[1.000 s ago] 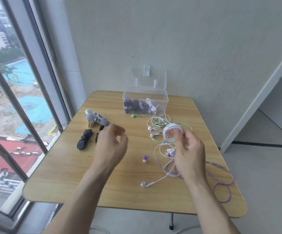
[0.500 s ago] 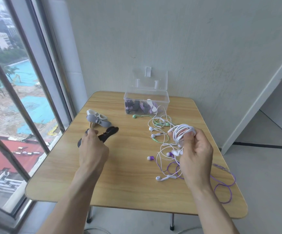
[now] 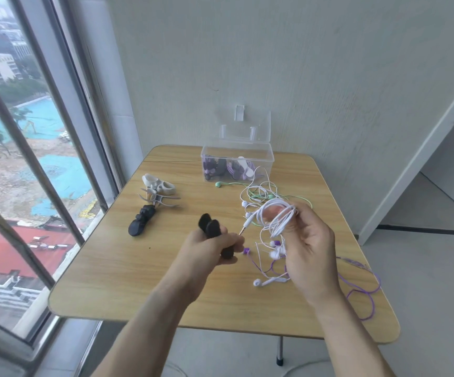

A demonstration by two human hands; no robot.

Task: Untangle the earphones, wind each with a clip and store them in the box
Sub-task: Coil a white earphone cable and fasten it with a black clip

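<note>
My right hand [image 3: 306,248] holds a coil of white earphone cable [image 3: 277,217] wound round its fingers, with the jack plug [image 3: 244,227] sticking out to the left. My left hand [image 3: 209,250] grips a black clip [image 3: 210,227] just left of that plug, its jaws pointing up. Below the coil, white earbuds [image 3: 276,253] dangle over a tangle of purple earphones [image 3: 356,292] on the table. Green earphones [image 3: 258,195] lie behind the coil. The clear box [image 3: 238,165] stands open at the back with wound earphones inside.
Another black clip [image 3: 140,220] and grey and white clips [image 3: 157,190] lie on the left of the wooden table [image 3: 128,268]. A window runs along the left; a wall stands behind the box.
My left hand picked a black clip off the table's left side and brought it to the centre beside the coil. My right hand kept the white coil and turned slightly.
</note>
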